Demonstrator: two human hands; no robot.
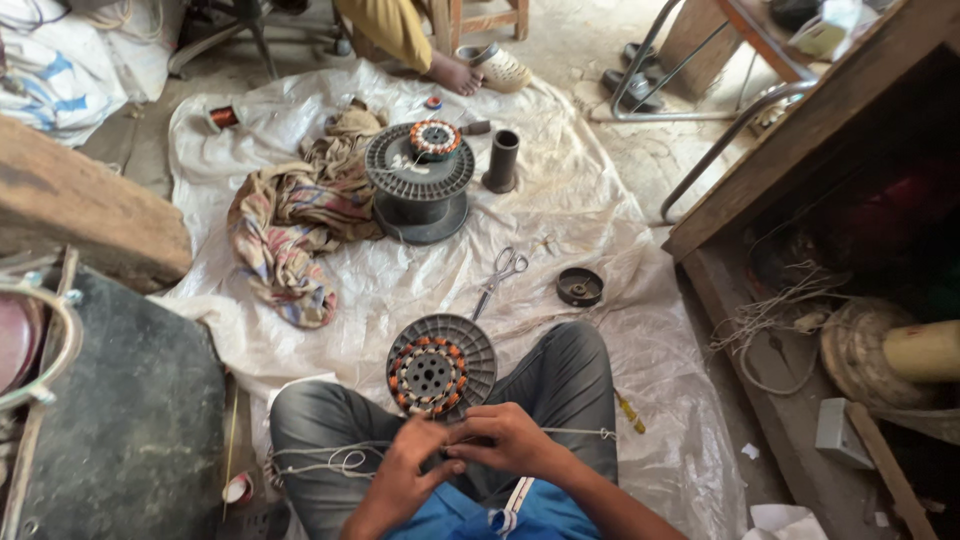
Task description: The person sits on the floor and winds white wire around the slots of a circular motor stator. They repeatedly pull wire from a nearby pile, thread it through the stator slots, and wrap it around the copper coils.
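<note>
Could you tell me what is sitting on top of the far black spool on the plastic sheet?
A round stator with orange and white windings lies flat on the far spool, near its centre. Pale thread trails beside it. The spool's hub opening beneath is covered, so its state cannot be seen.

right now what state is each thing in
left hand: pinching white string
right hand: fingers closed on the same string
near stator: wound with copper, flat on a black spool
far stator: on top of the far spool
scissors: lying on the sheet, blades shut
black tube: upright
cloth: crumpled
</note>
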